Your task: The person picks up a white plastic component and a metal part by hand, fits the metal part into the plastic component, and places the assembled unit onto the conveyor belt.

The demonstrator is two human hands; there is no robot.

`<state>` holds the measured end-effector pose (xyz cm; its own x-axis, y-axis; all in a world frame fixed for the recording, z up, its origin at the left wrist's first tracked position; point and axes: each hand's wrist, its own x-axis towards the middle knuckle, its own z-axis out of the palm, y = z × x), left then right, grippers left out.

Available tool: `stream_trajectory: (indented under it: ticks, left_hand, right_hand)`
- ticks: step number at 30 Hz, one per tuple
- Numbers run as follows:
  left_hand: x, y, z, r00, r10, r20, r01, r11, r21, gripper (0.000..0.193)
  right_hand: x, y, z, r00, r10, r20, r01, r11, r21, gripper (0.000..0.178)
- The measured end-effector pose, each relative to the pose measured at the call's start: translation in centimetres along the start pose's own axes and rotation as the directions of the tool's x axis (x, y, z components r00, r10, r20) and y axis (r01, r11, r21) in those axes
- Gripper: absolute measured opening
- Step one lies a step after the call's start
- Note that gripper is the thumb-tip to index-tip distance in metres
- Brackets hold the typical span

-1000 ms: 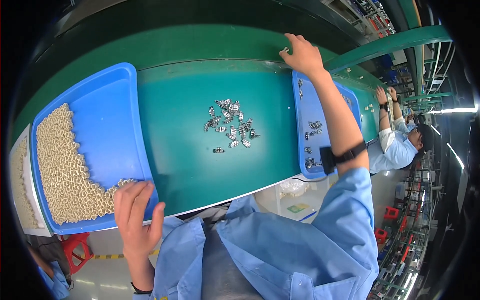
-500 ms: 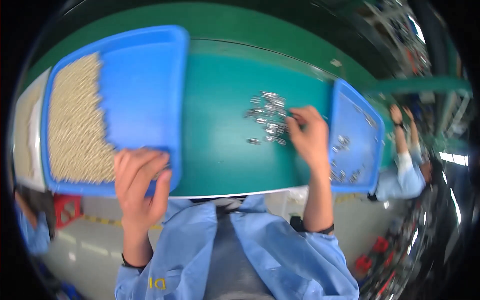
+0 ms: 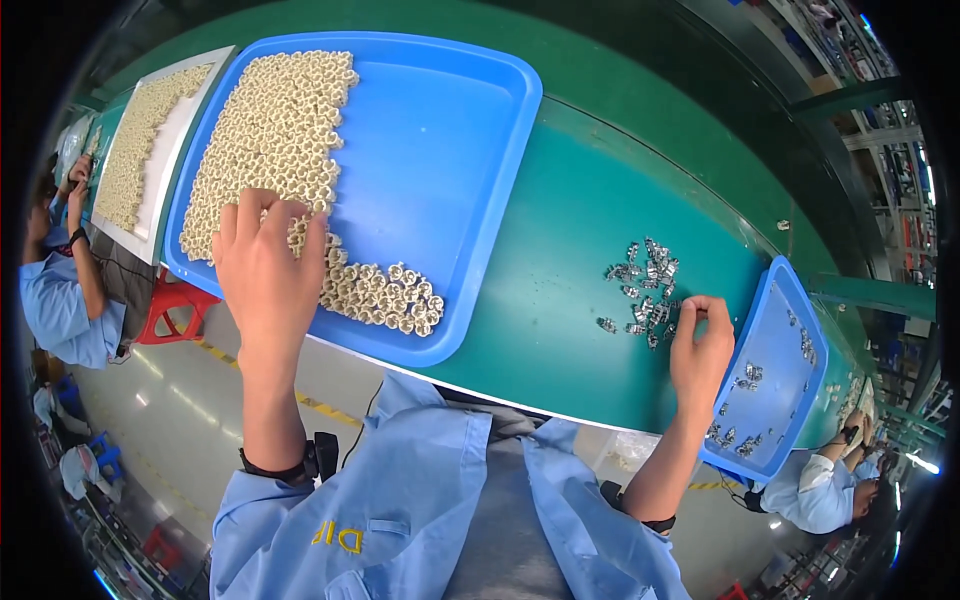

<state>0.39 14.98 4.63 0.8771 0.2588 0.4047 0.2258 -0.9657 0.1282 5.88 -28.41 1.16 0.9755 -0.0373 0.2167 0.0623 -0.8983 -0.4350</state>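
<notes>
My left hand point(image 3: 262, 270) is over the near part of a large blue tray point(image 3: 420, 160), above small cream ring-like parts point(image 3: 270, 120) packed closely together. Its fingers are curled, with thumb and forefinger tips close together; what they hold, if anything, is hidden. On the green work surface point(image 3: 560, 250) to the right lies a loose pile of small shiny metal clips point(image 3: 655, 270). My right hand point(image 3: 703, 350) is at the pile's near right edge, thumb and forefinger pinched. Anything between those fingertips is too small to make out.
A smaller blue tray point(image 3: 775, 350) with scattered metal clips stands right of my right hand. At the far left is a white tray point(image 3: 160, 170) of cream parts. Co-workers in blue sit at both ends, near a red stool point(image 3: 175, 310) on the left.
My view has turned left and is sharper. My left hand has moved from the large tray's near right corner leftward onto the cream parts. My right hand remains beside the metal clips, slightly nearer me.
</notes>
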Motion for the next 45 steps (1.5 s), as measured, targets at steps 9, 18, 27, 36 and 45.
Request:
stream_trajectory:
  ticks: [9, 18, 27, 36, 45]
  left_hand:
    - [1.4, -0.2, 1.8, 0.995, 0.072, 0.075, -0.079, 0.993, 0.089, 0.021]
    - [1.8, -2.1, 3.1, 0.989, 0.098, 0.114, -0.105, 0.993, 0.057, 0.021]
    - [-0.5, 3.2, 0.4, 0.991, 0.023, 0.133, 0.035, 0.906, -0.421, 0.015]
    - [-3.0, 10.0, 1.0, 0.953, 0.292, 0.074, -0.15, 0.673, -0.724, 0.02]
    - [-3.9, 11.2, 2.0, 0.934, 0.353, 0.052, -0.166, 0.558, -0.813, 0.024]
  right_hand:
    - [0.6, -0.1, -0.6, 0.997, 0.033, 0.073, -0.044, 0.989, 0.143, 0.011]
    - [1.5, 0.2, 0.0, 0.999, -0.012, 0.048, 0.004, 0.987, 0.16, 0.01]
    - [1.9, 1.4, 0.6, 0.998, -0.05, -0.03, 0.051, 0.997, 0.049, 0.008]
    - [1.9, 1.7, 0.7, 0.989, -0.066, -0.132, 0.079, 0.992, 0.1, 0.013]
    - [2.8, 2.6, 1.1, 0.981, -0.123, -0.15, 0.143, 0.981, 0.13, 0.012]
